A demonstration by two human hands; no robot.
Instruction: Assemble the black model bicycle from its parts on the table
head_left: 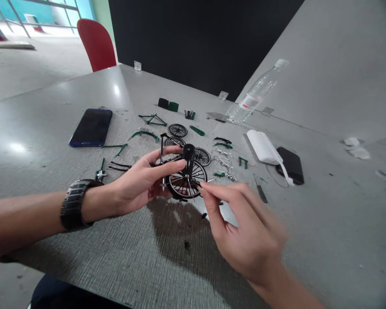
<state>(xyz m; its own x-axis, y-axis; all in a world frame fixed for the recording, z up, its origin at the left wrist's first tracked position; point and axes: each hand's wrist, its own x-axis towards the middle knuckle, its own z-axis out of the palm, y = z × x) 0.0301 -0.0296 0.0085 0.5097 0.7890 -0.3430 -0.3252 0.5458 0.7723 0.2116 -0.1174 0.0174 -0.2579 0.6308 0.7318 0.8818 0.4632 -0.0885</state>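
A small black model bicycle (188,165), partly built, is held above the table by my left hand (144,176), whose fingers wrap round its frame. Its spoked wheel (199,172) faces me. My right hand (241,219) is closed in a pinch at the lower right of that wheel, on a small part I cannot make out clearly. Behind the bicycle lie loose spoked wheels (178,130). A green bicycle frame (152,119) and a curved green mudguard (145,134) rest to the left of them.
A phone (91,126) lies at left. On the right are a screwdriver (260,189), a white device (263,146), a black box-like object (291,165) and a clear bottle (255,96). Several small green and silver parts (223,161) are spread mid-table. A dark panel (196,38) stands behind.
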